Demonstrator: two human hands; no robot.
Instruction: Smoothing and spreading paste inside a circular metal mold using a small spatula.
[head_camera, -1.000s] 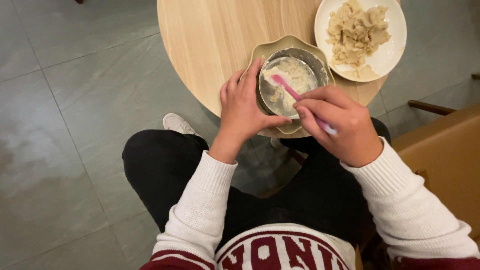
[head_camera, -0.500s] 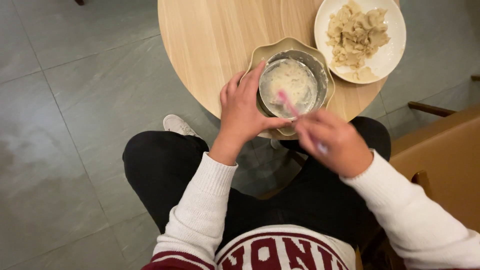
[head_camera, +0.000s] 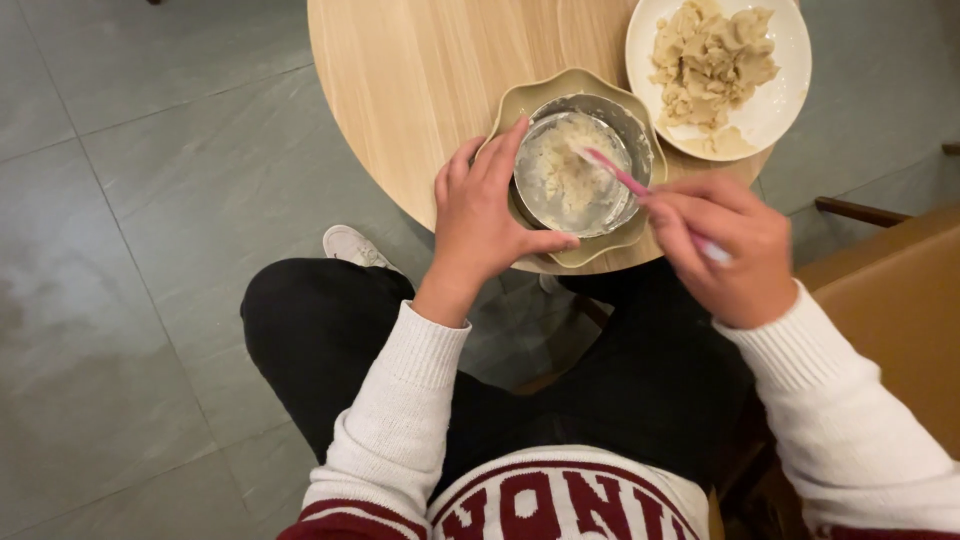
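Note:
A small metal bowl (head_camera: 628, 128) with pale batter sits inside a beige scalloped dish (head_camera: 573, 86) near the front edge of a round wooden table (head_camera: 430, 80). My left hand (head_camera: 485, 215) grips the bowl and dish from the left side. My right hand (head_camera: 720, 245) holds a pink-handled utensil (head_camera: 618, 174) whose tip is in the batter; the hand is blurred by motion.
A white plate (head_camera: 775, 105) piled with pale dough pieces stands at the table's right edge. A brown chair (head_camera: 890, 300) is to my right. Grey floor tiles spread to the left, and my white shoe (head_camera: 350, 243) shows below the table.
My right hand has swung the pink utensil around inside the bowl and shifted slightly right. My left hand has kept its hold on the bowl.

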